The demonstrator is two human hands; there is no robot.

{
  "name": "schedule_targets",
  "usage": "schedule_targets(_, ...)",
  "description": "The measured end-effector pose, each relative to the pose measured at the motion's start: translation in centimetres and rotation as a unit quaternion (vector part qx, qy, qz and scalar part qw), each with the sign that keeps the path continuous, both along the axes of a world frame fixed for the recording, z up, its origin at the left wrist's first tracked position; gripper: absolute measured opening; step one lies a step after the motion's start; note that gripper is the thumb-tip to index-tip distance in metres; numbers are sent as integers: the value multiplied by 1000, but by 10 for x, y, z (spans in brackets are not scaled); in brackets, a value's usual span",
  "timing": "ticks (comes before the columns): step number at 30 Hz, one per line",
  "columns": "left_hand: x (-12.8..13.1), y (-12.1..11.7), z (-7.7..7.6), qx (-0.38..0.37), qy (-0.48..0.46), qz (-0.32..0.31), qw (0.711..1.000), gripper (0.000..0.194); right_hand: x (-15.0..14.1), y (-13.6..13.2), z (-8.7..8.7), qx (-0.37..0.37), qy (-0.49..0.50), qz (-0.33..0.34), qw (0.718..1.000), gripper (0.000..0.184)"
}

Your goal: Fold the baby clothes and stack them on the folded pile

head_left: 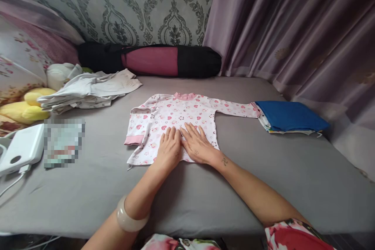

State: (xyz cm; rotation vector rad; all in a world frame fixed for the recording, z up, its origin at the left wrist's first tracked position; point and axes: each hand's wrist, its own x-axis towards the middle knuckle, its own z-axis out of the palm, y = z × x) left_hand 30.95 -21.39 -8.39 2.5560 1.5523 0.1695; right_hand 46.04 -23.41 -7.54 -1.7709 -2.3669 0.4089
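Note:
A small white long-sleeved top [187, 115] with pink prints and pink cuffs lies spread flat on the grey bed sheet [263, 172]. Its left sleeve is folded in over the body, its right sleeve stretches out to the right. My left hand [169, 146] and my right hand [197, 142] lie side by side, palms down and fingers stretched flat, on the lower middle of the top. Neither hand grips anything. A pale bangle sits on my left wrist.
A stack of folded clothes with a blue piece on top [288, 116] lies at the right. A heap of pale grey clothes [90, 88] lies at the back left, by yellow cushions [25, 109]. A black-and-pink bolster [152, 59] lines the wall. White device [20, 148] at left.

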Motion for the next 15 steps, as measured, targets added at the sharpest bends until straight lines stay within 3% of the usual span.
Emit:
schedule_targets(3, -11, -1, -2, -23, 12, -9, 1000, 50, 3, 0, -1, -13, -10, -35, 999, 59)
schedule_targets(10, -35, 1, 16, -67, 40, -3, 997, 62, 20, 10, -7, 7, -81, -175, 981, 64)
schedule_targets(15, -49, 2, 12, -49, 33, 0, 998, 66, 17, 7, -5, -10, -100, -169, 981, 69)
